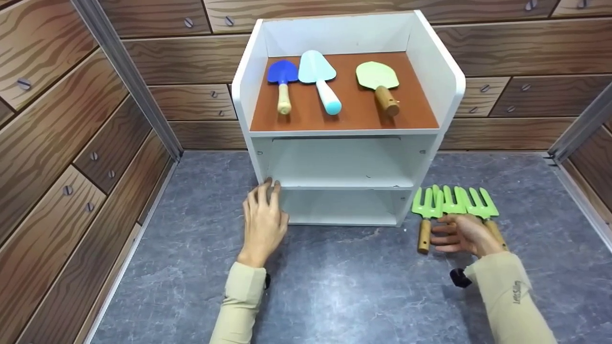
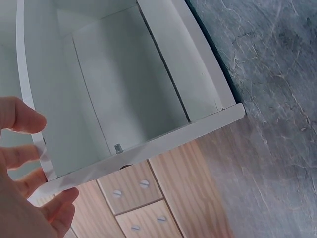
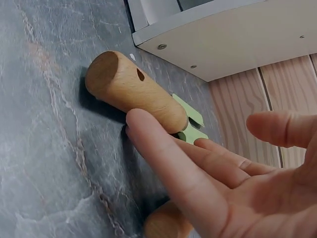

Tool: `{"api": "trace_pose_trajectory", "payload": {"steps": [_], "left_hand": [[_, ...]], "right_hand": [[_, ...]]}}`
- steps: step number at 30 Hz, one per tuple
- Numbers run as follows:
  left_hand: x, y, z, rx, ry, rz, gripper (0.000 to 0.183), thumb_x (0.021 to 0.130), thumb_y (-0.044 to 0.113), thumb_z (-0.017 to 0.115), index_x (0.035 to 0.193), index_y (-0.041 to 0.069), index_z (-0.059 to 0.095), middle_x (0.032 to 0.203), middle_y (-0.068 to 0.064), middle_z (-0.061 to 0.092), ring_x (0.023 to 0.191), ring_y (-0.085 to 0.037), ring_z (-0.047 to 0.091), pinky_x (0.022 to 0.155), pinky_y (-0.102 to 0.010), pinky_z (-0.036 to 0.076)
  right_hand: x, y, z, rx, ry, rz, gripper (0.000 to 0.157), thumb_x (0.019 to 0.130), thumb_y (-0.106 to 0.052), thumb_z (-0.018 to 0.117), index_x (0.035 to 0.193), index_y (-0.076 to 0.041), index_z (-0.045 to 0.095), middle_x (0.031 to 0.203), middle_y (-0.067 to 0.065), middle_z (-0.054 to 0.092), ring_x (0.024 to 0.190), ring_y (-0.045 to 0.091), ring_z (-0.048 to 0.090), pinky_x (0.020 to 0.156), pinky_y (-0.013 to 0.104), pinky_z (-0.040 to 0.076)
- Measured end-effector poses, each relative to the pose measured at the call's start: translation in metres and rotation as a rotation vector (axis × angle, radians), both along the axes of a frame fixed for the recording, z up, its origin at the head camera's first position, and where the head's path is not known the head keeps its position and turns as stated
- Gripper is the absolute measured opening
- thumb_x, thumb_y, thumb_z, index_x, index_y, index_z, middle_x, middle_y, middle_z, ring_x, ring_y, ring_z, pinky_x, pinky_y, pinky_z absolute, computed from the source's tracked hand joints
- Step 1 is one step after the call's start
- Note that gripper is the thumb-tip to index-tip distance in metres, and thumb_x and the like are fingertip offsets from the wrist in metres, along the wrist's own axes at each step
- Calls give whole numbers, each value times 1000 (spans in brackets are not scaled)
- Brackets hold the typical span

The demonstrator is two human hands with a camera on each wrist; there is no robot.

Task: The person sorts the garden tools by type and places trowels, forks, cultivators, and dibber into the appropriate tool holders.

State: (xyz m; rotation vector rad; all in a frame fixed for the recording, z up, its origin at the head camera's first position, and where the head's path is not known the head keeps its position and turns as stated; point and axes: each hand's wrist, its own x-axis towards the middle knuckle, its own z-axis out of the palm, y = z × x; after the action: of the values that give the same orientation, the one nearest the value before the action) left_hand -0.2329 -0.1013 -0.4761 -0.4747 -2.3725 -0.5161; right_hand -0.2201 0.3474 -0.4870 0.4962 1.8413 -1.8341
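At four o'clock, the right hand (image 1: 471, 234), fingers straight, hovers beside a cylindrical wooden fork handle (image 1: 424, 237). At seven, the left hand (image 1: 264, 219) touches the white-panelled shelf (image 1: 432, 62), fingers relaxed.

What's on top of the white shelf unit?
A dark blue trowel, a pale blue trowel and a green trowel lie on its brown top; what's directly beneath them is covered.

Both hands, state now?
Left hand: open, touching the shelf.
Right hand: open, beside a fork handle, holding nothing.
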Motion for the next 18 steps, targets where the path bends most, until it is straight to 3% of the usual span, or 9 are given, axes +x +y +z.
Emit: {"api": "trace_pose_trajectory", "payload": {"steps": [9, 11, 13, 16, 18], "left_hand": [[0, 0, 0, -10, 16, 6, 59, 79, 0, 66, 136, -7, 56, 137, -24, 51, 116, -46, 50, 91, -58, 44], [0, 0, 0, -8, 12, 7, 59, 78, 0, 66, 136, -7, 56, 137, -24, 51, 117, -45, 49, 91, -58, 44], [0, 0, 0, -6, 11, 7, 60, 78, 0, 67, 136, -7, 56, 137, -24, 51, 117, -45, 49, 91, -58, 44], [1, 1, 0, -4, 7, 4, 61, 78, 0, 68, 137, -7, 55, 137, -25, 50, 117, -46, 49, 93, -58, 43], [1, 1, 0, -6, 5, 4, 61, 77, 0, 69, 137, -7, 55, 138, -25, 50, 117, -46, 48, 93, -59, 43]], "right_hand": [[-2, -5, -3, 56, 8, -34, 56, 104, -14, 45, 149, 15, 26, 146, 32, 45, 90, 28, 73, 83, 48, 59], [-1, -7, -5, 79, 10, -57, 53, 104, -14, 48, 146, 14, 32, 130, 29, 62, 88, 26, 74, 81, 46, 60], [-1, -9, -7, 112, 16, -81, 46, 103, -12, 51, 140, 13, 40, 109, 17, 73, 83, 24, 74, 78, 43, 61], [0, -15, -10, 173, 34, -125, 40, 101, -9, 55, 133, 13, 47, 87, 0, 70, 74, 21, 74, 71, 40, 62], [0, -21, -13, 223, 54, -143, 44, 98, -7, 59, 133, 14, 43, 80, 0, 69, 68, 19, 73, 66, 38, 61]]}}
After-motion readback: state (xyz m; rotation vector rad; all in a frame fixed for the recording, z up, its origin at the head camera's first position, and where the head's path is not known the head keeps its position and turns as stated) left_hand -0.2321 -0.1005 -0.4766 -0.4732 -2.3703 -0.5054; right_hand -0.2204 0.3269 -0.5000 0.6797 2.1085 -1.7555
